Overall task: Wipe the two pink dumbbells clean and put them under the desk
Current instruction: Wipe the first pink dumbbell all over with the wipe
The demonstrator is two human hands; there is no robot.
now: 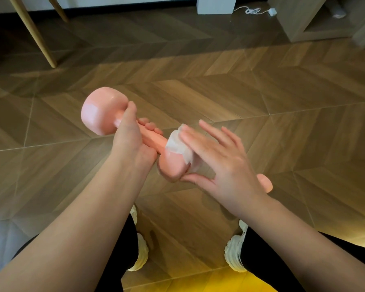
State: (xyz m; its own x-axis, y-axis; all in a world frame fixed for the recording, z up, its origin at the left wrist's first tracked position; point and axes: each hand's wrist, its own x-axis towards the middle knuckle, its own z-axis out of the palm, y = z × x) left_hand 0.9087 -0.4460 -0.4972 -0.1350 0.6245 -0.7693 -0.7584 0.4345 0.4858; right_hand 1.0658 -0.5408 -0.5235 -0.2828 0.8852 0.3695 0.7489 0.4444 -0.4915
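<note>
Herringbone wood floor (198,81) below. Left hand (129,140) grips pink dumbbell (99,110) by its handle; right hand (223,165), fingers (213,132) straight, presses white wipe (174,142) onto near head.

Pink dumbbell (101,111) smooth, glossy coated finish, white wipe (176,142) thin, soft paper or cloth, floor (261,91) matt wood-grain chevron.

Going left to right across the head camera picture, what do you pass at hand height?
The pink dumbbell (its round far end), left hand, white wipe, right hand, tip of the second pink dumbbell.
</note>
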